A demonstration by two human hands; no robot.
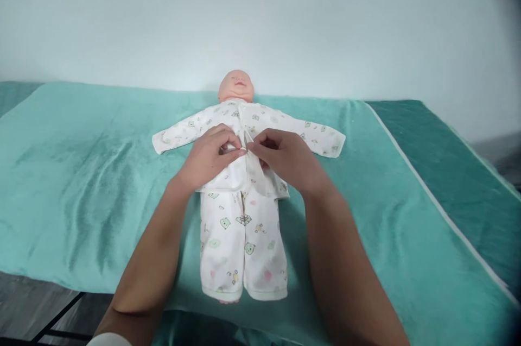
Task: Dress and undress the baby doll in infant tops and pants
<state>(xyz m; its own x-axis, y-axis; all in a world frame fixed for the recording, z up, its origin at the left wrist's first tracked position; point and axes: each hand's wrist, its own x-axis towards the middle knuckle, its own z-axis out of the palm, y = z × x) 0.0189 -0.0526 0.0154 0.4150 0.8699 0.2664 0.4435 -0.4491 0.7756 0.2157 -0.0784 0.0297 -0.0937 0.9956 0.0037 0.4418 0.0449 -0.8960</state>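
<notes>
A baby doll (236,85) lies on its back, its head toward the wall. It wears a white printed top (203,119) with both sleeves spread wide, and matching trousers (244,248). Over the chest, my left hand (214,153) pinches one front edge of the top between thumb and fingers. Close beside it, my right hand (280,153) pinches the other front edge. A narrow gap shows between the two edges near my fingertips. Whether a button or snap sits under the fingers is hidden. A toe tip pokes out below one trouser leg.
A turquoise cloth (101,172) with some creases covers the table or bed. Darker green cloth (456,167) lies beyond a white edging at the right. A pale wall (260,20) stands behind. Black metal legs (61,316) and grey floor show at the lower left.
</notes>
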